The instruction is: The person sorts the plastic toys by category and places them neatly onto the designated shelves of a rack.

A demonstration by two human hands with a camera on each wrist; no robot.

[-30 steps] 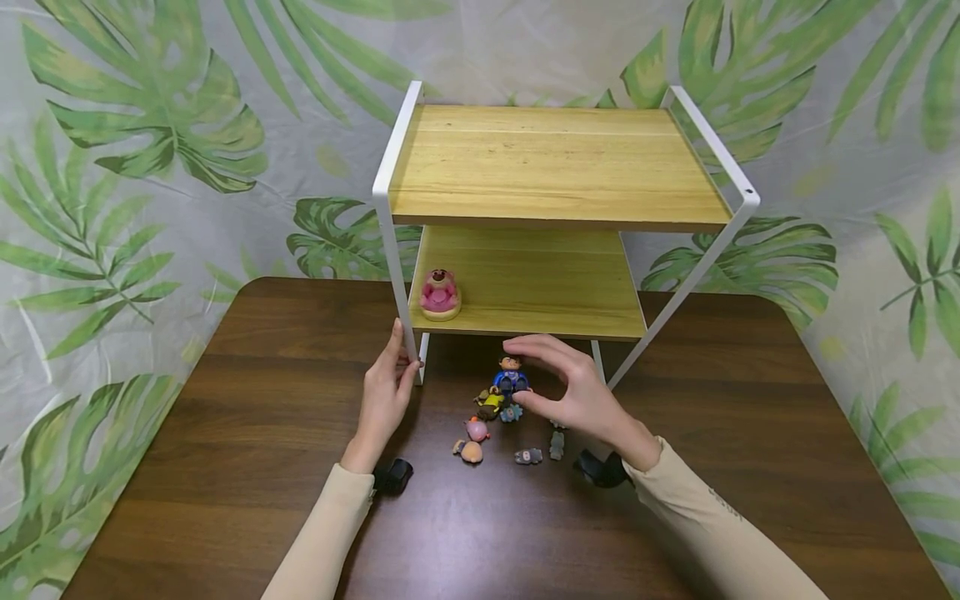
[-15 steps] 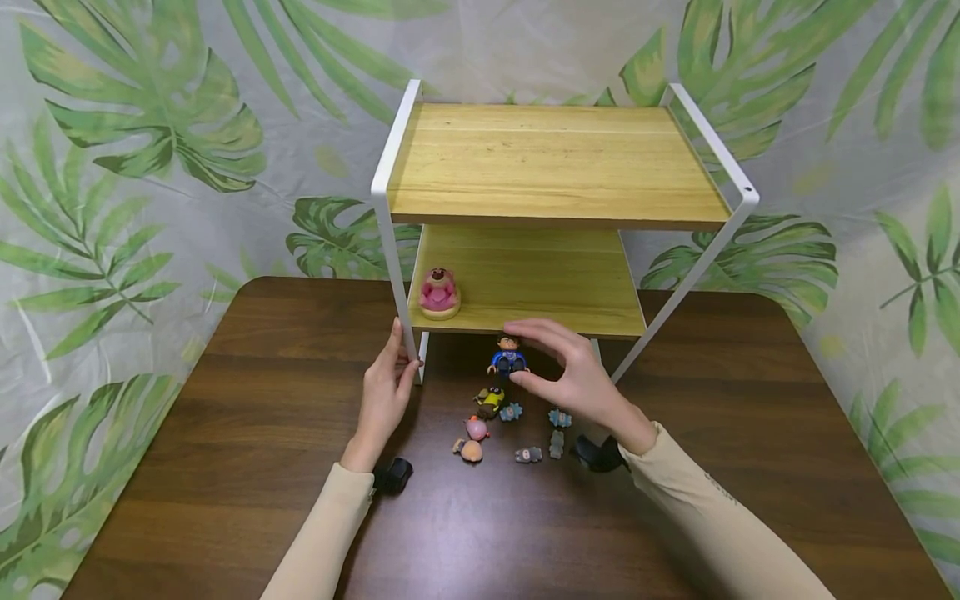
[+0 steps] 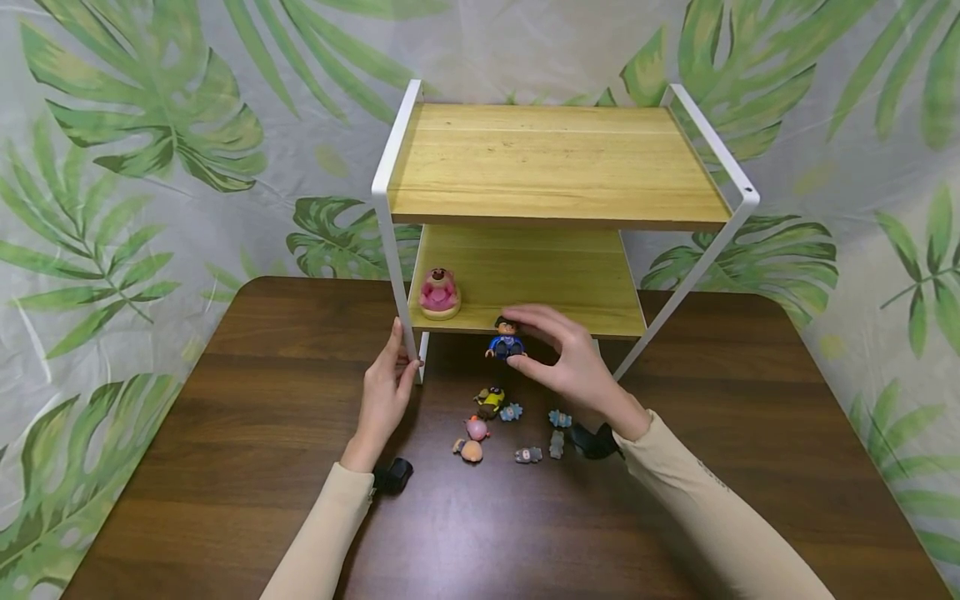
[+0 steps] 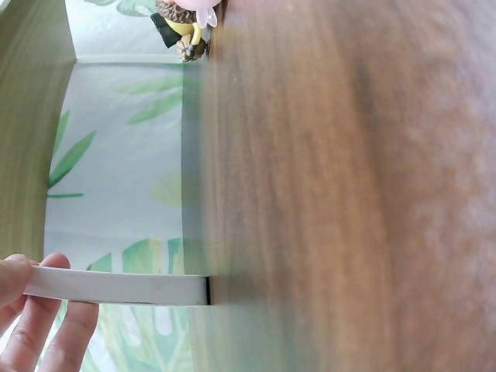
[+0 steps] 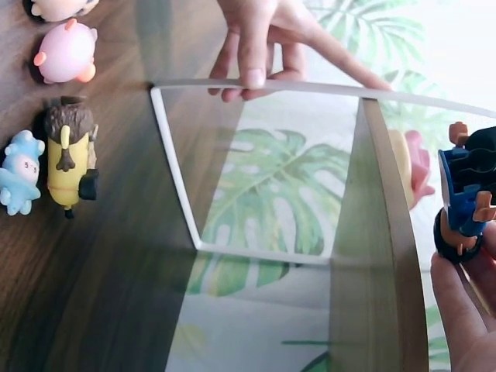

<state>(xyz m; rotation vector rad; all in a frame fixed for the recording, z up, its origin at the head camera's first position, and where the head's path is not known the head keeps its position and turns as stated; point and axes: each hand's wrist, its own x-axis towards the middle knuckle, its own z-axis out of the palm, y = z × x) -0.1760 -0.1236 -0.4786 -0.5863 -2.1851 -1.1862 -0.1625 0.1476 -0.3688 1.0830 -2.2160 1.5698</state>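
Note:
My right hand (image 3: 576,371) pinches a toy figure (image 3: 506,343) in blue with a dark cap between thumb and fingers. It is held off the table, in front of the middle shelf's front edge. In the right wrist view the figure (image 5: 463,203) appears head down, beyond that shelf edge. My left hand (image 3: 384,404) grips the white front left leg (image 3: 395,275) of the shelf rack, thumb and fingers on either side; the left wrist view shows the leg (image 4: 124,287) between them. A pink bear figure (image 3: 439,293) sits at the left of the middle shelf (image 3: 540,279).
On the brown table (image 3: 225,467) lie a yellow minion figure (image 3: 491,402), a pink round toy (image 3: 476,429), a peach-coloured toy (image 3: 469,451), and several small blue or grey figures (image 3: 528,455). The wooden top shelf (image 3: 547,158) overhangs the middle one.
My right hand has lifted the toy figure from beside the minion up toward the middle shelf's front edge. A blue figure at the right came into sight. My left hand has stayed on the leg.

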